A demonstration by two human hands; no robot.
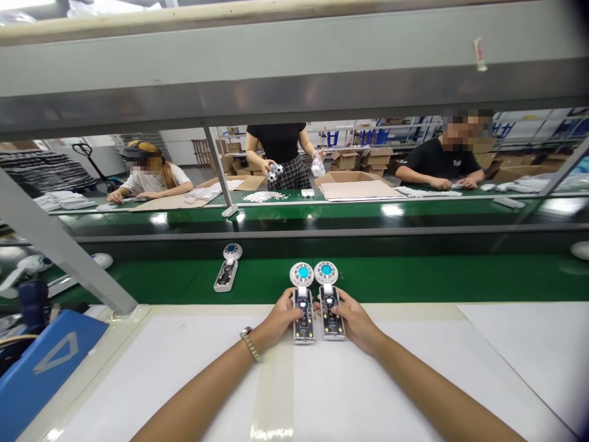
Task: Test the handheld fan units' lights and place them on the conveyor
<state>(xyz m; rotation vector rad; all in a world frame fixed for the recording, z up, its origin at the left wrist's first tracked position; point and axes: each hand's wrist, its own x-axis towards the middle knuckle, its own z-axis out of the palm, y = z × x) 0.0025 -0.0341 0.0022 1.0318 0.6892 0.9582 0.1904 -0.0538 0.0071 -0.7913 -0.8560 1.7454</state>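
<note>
My left hand (281, 316) grips a small handheld fan (304, 331) with a round white head, a turquoise centre and a handle showing a dark circuit board. A matching handheld fan (333, 325) is held in my right hand (356, 319). Both fans stand side by side, heads pointing away from me, above the near edge of the green belt. Each thumb presses on the front of its handle, while the other fingers are mostly hidden behind. A third fan (226, 273) of the same kind lies on the green belt (391, 279), left of my hands.
A white-covered worktop (381, 393) lies beneath my arms. At left are a blue bin (50, 368) and a slanted metal post (69, 245). An overhead beam (294, 67) crosses above. Several co-workers sit or stand beyond the belt, near cardboard (359, 189) and white parts (264, 196).
</note>
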